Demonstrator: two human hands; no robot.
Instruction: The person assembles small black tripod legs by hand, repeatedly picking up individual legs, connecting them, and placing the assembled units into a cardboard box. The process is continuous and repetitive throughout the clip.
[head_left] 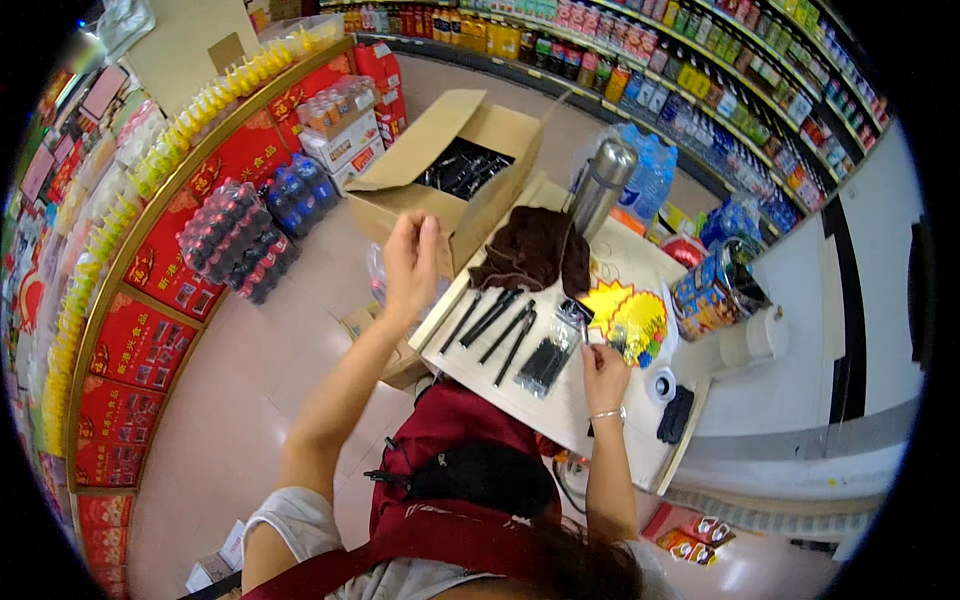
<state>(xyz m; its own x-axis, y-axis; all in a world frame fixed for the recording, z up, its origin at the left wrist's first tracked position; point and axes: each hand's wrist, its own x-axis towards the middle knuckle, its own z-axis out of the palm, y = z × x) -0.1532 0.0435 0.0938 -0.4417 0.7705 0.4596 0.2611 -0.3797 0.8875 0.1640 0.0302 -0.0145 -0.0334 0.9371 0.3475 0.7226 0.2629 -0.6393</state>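
My left hand [412, 262] is raised beside the open cardboard box [425, 200], its fingers curled in; whatever they may hold is hidden. Inside the box lies a heap of thin black pen-like sticks [468, 170]. My right hand [606, 375] is low over the pale table [560, 425], closed in a pinch on a thin stick-like thing [586, 332] too small to name. Just left of it lies a clear plastic bag [548, 362] with black contents. Several black pen-like sticks [490, 322] lie in a slanting row farther left.
A dark brown cloth [538, 250] and a steel flask [604, 185] occupy the table's far side. Yellow starburst tags [625, 315], a white tape roll [661, 385] and a folded black cloth [676, 415] lie to the right. Bottle packs [238, 235] stand on the floor left.
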